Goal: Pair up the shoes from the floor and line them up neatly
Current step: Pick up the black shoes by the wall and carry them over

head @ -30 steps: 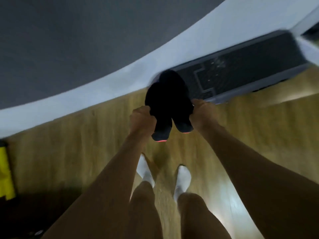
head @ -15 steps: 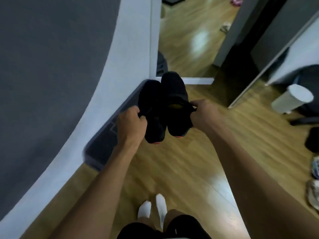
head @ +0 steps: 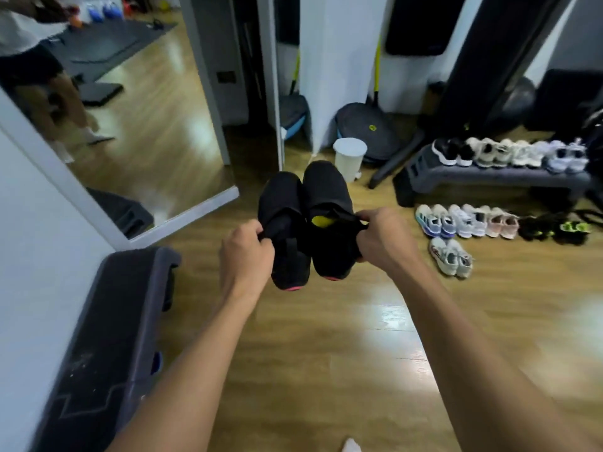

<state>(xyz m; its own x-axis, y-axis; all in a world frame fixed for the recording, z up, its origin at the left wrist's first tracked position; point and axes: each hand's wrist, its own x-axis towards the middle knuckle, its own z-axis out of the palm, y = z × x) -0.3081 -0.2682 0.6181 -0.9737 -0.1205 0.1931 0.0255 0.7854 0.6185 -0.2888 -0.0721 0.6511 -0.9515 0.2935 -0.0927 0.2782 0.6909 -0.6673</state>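
Observation:
I hold a pair of black shoes side by side in the air, toes pointing away from me. My left hand (head: 245,256) grips the left black shoe (head: 282,203) at its collar. My right hand (head: 380,238) grips the right black shoe (head: 326,190), which shows a yellow insole. Both have a pink edge at the heel. To the right, a row of paired sneakers (head: 466,220) lies on the wooden floor, with one grey pair (head: 450,256) in front of it. More sneakers (head: 509,153) stand lined up on a dark step platform (head: 489,179).
A dark step platform (head: 107,347) lies against the white wall at lower left. A tall mirror (head: 130,119) leans behind it. A white bin (head: 349,156) and a dark round bag (head: 368,132) stand ahead. Open wooden floor (head: 326,337) spreads below my arms.
My view has swung right, from the wall and platform toward the room and the rows of sneakers. Both hands keep the black shoes held together in front of me.

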